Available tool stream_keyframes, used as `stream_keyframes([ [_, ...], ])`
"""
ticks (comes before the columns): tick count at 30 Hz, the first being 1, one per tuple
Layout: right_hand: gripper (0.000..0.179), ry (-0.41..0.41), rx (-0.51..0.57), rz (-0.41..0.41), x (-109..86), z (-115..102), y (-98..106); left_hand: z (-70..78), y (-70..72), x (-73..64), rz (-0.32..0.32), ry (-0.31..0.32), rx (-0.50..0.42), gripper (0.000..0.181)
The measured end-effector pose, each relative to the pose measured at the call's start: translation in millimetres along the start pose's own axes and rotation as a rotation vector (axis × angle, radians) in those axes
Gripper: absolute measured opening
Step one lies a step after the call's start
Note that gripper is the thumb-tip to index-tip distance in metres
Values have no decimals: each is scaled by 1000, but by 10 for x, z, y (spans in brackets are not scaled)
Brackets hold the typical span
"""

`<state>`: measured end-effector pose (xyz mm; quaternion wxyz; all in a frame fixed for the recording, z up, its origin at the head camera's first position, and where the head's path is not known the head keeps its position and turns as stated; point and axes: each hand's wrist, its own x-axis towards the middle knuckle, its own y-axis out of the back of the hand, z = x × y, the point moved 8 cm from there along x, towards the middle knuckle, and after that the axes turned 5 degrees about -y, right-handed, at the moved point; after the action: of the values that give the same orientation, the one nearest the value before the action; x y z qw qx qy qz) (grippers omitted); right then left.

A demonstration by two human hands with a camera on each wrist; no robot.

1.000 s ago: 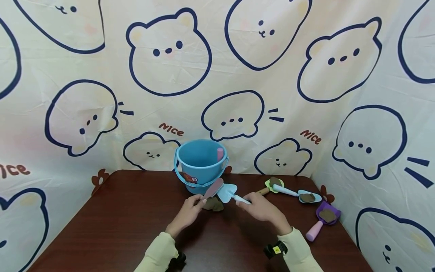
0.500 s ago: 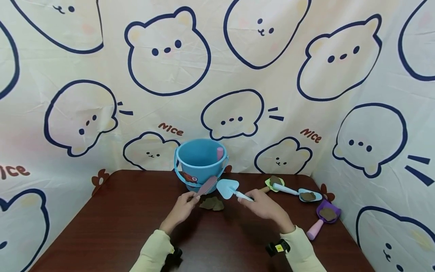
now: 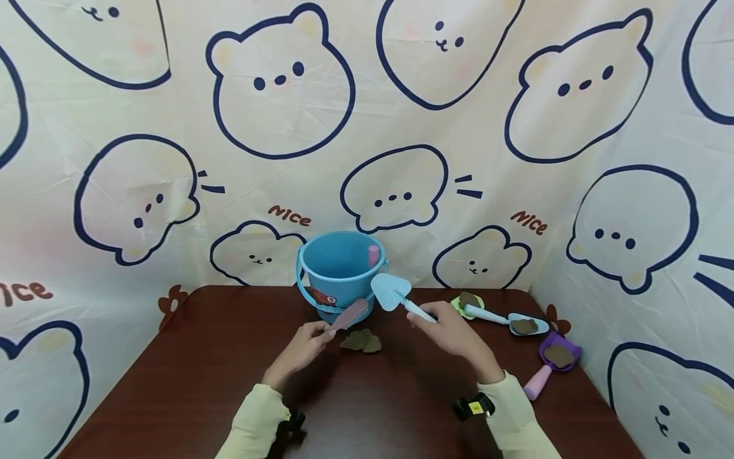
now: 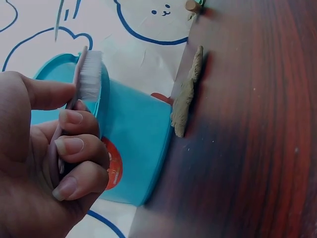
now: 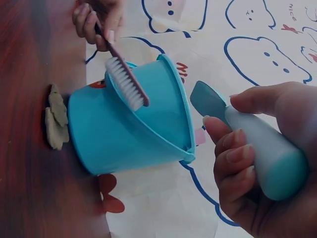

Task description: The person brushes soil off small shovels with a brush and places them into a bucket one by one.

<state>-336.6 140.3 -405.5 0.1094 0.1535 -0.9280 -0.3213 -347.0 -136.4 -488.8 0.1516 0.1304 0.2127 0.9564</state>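
My left hand (image 3: 304, 347) grips a mauve brush (image 3: 351, 313) by its handle. In the left wrist view its white bristles (image 4: 90, 77) face right, with the fingers curled round the handle. My right hand (image 3: 453, 331) holds a light blue toy trowel (image 3: 391, 291) by its thick handle (image 5: 262, 144), blade raised in front of the bucket's right side. Flat brownish clay-like pieces (image 3: 361, 341) lie on the table between the hands, just before the bucket. The blue bucket (image 3: 338, 288) stands upright behind them, its carrying handle hanging down in front.
A pink handle (image 3: 373, 255) shows inside the bucket. On the table's right side lie a green scoop (image 3: 459, 308), a second blue trowel (image 3: 539, 326) and a purple shovel (image 3: 575, 352), each bearing a brown lump. A patterned cloth (image 3: 395, 127) hangs behind the dark brown table (image 3: 218, 357).
The trowel has risen away from the table, moving slightly right with my right hand. The brush has shifted left from over the clay-like pieces, which now show fully.
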Motion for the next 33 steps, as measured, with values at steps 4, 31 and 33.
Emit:
stream_keyframes([
  [4,24,12,-1,39,105,-84,43,18,-7,8,-8,-8,-12,25],
  [31,19,-25,-185,110,1247,-586,6,-32,-13,1,-12,12,-3,28],
  [33,19,-35,-214,111,1287,-613,-22,-45,-14,1,-11,14,5,28],
])
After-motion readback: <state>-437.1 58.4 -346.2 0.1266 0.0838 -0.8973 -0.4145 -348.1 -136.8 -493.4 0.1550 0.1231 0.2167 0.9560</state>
